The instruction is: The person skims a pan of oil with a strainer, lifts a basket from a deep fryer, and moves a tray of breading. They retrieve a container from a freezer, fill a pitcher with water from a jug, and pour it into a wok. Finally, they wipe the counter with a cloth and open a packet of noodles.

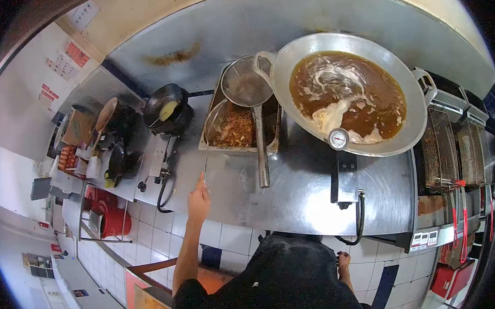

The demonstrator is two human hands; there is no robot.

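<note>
My left hand (199, 204) is closed around a thin metal handle at the front edge of the steel counter. The handle leads up toward a round-headed metal scoop (215, 121) resting in a steel tray of brown fried crumbs (237, 127). Low beside my body, my right hand (343, 259) has curled fingers against something small and dark that I cannot make out. A mesh strainer (246, 84) with a long handle lies across the tray. To its right sits a large two-handled wok (280, 79) of brown oil with pale foam and batter; a dial thermometer (338, 139) is at its near rim.
A small black pan (165, 105) with yellowish liquid stands on a burner to the left. Fryer baskets (438, 148) with red handles are at the right. A red bucket (114, 222) stands below at left. Hoses hang off the counter front.
</note>
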